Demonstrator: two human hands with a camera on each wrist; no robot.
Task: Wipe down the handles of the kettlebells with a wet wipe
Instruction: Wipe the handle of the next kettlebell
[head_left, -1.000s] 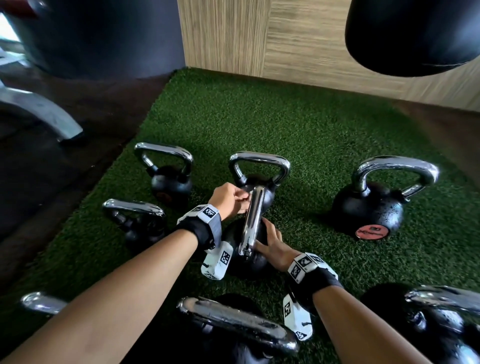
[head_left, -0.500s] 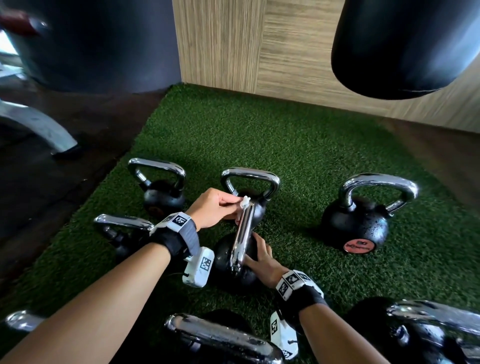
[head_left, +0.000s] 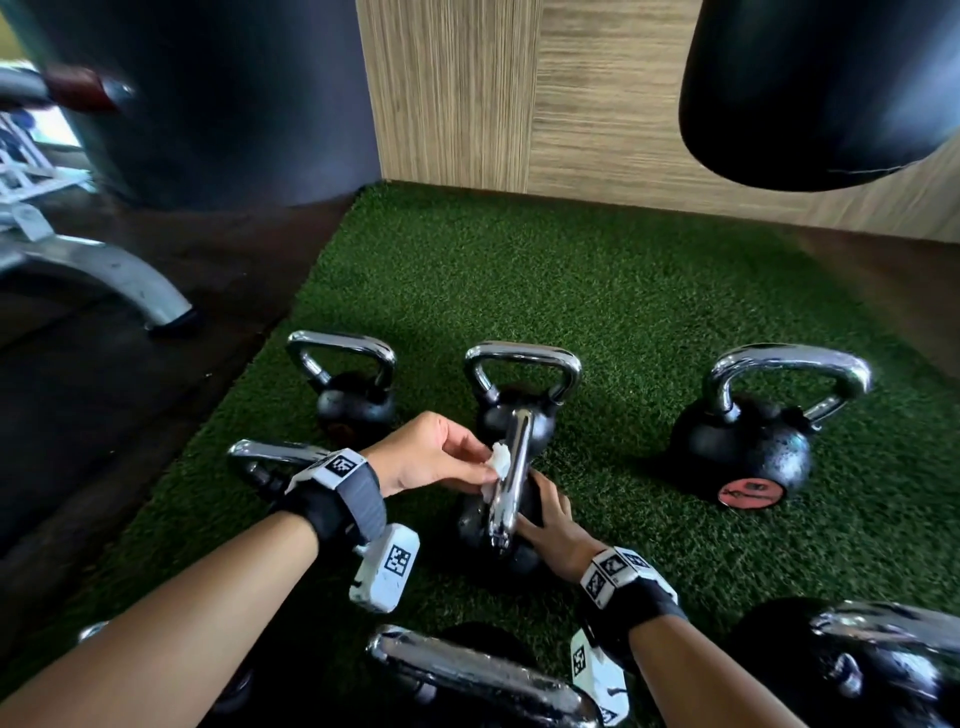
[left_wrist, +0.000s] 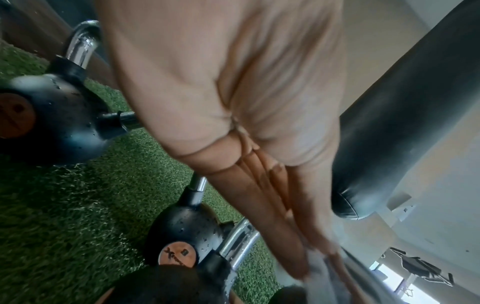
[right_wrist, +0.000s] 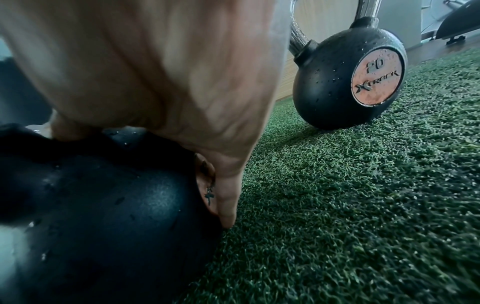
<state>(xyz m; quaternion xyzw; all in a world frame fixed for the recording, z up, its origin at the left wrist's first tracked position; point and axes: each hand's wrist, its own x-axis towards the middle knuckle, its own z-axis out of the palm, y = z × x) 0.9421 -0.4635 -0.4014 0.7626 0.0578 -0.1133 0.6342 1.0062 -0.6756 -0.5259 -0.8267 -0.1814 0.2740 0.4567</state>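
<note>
Several black kettlebells with chrome handles stand on green turf (head_left: 597, 291). The middle kettlebell (head_left: 475, 525) has its chrome handle (head_left: 511, 467) pointing away from me. My left hand (head_left: 441, 460) pinches a small white wet wipe (head_left: 500, 460) against the left side of that handle. In the left wrist view the wet wipe (left_wrist: 318, 265) shows pale under the fingers (left_wrist: 285, 236). My right hand (head_left: 550, 517) lies against the right side of the ball with its fingers spread; in the right wrist view it (right_wrist: 182, 102) presses the black ball (right_wrist: 103, 216).
Other kettlebells stand at the back left (head_left: 353, 400), back centre (head_left: 519, 410) and right (head_left: 748, 452), with more near me (head_left: 483, 675). A black punching bag (head_left: 810, 88) hangs at top right. A grey machine leg (head_left: 104, 275) lies left on the dark floor.
My left hand has slid the wipe down the handle, toward me. It went from gripping the far end to pinching the wipe at the handle's side. The right hand stays on the ball.
</note>
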